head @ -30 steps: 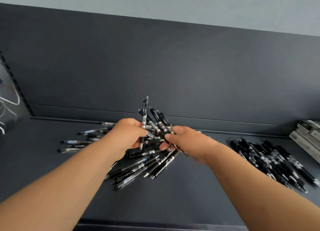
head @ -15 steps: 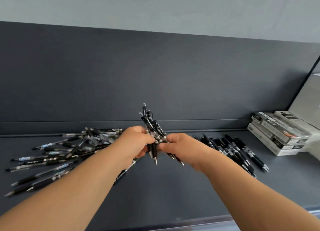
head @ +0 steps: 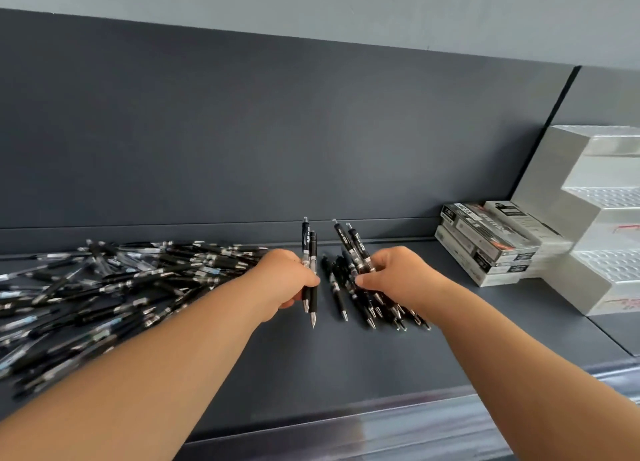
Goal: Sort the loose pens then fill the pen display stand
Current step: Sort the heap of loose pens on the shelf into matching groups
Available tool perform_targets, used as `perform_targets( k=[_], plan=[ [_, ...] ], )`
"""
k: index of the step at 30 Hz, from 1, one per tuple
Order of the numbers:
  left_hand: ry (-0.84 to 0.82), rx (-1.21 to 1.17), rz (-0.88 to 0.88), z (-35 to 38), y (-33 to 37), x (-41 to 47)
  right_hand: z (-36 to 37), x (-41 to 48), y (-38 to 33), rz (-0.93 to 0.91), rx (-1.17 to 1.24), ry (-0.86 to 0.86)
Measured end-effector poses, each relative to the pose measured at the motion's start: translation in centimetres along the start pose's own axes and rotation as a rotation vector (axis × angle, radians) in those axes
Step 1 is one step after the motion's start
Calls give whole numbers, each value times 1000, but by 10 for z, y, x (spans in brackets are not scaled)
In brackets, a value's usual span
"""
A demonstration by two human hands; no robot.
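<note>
Black retractable pens were split between both hands: the left hand (head: 284,281) clenched two pens (head: 312,244) held nearly upright, tips down, while the right hand (head: 398,276) grasped a small bunch of pens (head: 357,246) with their clip ends fanned upward. Directly below and beside the right hand lay a small sorted group (head: 337,296) on the dark grey shelf (head: 329,363), its tips pointing toward the front edge. Well apart to the left sprawled the much larger loose heap (head: 138,277), crossed in every direction and blurred at its near end.

Farther right, a stack of pen boxes (head: 491,249) sat against the white stepped display stand (head: 568,163), whose perforated tiers showed no pens standing in them as far as could be seen; part of the stand ran out of view.

Judged from this, sorting looked to be at an early stage: only a handful had been separated, most of the heap was untouched, and filling the stand had not yet begun.
</note>
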State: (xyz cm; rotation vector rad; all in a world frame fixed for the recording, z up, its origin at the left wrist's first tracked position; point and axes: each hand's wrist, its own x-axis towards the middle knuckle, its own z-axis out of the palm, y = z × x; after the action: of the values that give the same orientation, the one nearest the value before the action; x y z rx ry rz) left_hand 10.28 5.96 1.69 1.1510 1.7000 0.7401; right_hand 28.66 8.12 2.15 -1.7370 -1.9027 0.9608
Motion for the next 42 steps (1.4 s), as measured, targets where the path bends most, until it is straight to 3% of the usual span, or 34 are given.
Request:
perform_targets(
  k=[9, 16, 24, 33, 42],
  plan=[
    [78, 127, -115, 49, -1, 22, -13, 15, 29, 50, -165, 19],
    [79, 141, -90, 53, -5, 28, -12, 24, 31, 16, -233, 53],
    [126, 283, -33, 20, -6, 10, 6, 22, -3, -108, -692, 29],
    [430, 542, 44, -71, -38, -26, 77, 21, -82, -535, -566, -9],
    [607, 699, 65, -154, -84, -60, 138, 39, -110, -560, -493, -19]
  ],
)
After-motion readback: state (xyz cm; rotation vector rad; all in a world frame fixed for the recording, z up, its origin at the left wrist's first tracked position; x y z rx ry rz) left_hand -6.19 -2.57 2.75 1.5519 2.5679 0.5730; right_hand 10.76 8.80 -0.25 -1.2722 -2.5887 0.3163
